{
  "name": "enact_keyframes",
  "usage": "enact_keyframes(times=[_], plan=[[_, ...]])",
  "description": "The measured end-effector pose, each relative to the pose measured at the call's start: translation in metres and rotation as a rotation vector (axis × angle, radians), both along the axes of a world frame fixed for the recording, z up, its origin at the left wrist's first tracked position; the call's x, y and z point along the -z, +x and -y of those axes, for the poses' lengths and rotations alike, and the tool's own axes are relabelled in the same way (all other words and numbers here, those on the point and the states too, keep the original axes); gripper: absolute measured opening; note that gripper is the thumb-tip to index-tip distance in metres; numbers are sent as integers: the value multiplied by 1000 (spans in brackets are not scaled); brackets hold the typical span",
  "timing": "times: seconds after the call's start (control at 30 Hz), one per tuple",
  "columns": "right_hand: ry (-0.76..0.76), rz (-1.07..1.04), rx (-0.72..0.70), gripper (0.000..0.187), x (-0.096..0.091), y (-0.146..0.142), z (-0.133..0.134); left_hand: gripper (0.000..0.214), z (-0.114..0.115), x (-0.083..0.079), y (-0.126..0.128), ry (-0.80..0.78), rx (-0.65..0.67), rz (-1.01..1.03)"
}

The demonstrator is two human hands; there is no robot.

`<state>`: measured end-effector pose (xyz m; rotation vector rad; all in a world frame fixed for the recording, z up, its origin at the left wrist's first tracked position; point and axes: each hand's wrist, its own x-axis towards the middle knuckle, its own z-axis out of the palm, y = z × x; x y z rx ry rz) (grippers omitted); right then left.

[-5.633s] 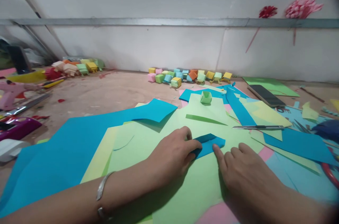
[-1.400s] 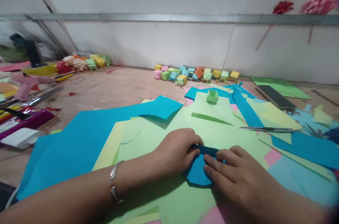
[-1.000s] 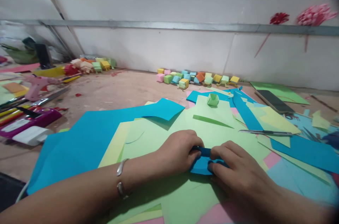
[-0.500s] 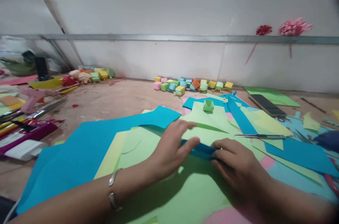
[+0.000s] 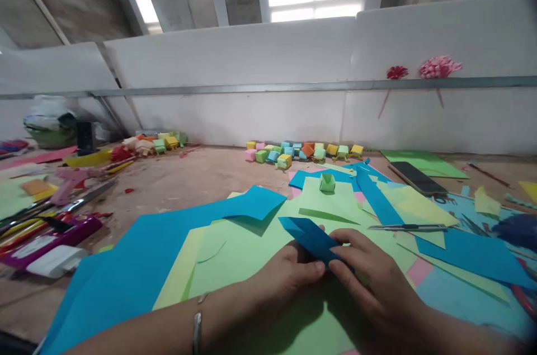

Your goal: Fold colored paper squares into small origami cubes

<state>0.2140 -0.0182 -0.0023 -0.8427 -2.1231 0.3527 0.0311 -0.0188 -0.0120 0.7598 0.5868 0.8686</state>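
Observation:
A folded strip of blue paper (image 5: 310, 236) is held between my two hands, just above the light green sheets (image 5: 239, 249). My left hand (image 5: 289, 271) pinches its lower edge with the thumb in front, the other fingers mostly hidden behind it. On the right end, my right hand (image 5: 369, 271) grips the strip with thumb and fingers closed. The strip's free end points up and left. Beyond my hands sits a small open green paper box (image 5: 327, 183). To the left lies a large blue sheet (image 5: 126, 265).
A craft knife (image 5: 406, 227) lies right of my hands, near a phone (image 5: 415, 178). Several small paper cubes (image 5: 285, 151) line the wall. At left are a pink glue gun (image 5: 69, 184) and a purple device (image 5: 62, 240). Blue offcuts (image 5: 474, 254) lie at right.
My left hand has come down from a raised, spread pose and now pinches the strip. The strip is lifted and tilted, with more of its face showing. The view has tipped upward.

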Motion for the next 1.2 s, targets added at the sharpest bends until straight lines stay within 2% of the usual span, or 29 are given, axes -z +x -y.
enact_keyframes(times=[0.13,0.27,0.37,0.5,0.6,0.77,0.9,1.1,1.2], plan=[[99,19,-73,26,4,1,4,63,-1,-3,-5,-126,-45,-27],[132,13,-77,26,2,2,4,39,-3,-7,-7,-122,-12,-65],[134,7,-42,19,0,2,4,39,-4,-6,-6,-100,29,-3],[-25,32,118,21,-6,1,4,46,-2,-5,-3,-57,124,55],[-149,27,147,20,-13,1,4,47,1,-6,-3,-56,182,64],[-120,45,145,3,-21,0,4,61,3,-6,-12,-95,255,2],[-66,64,126,9,-21,0,5,60,3,-8,-17,35,319,-133],[-57,77,59,14,-21,0,6,53,4,-7,-16,149,301,-111],[-36,93,31,16,-21,1,7,49,4,-10,-18,244,341,-167]])
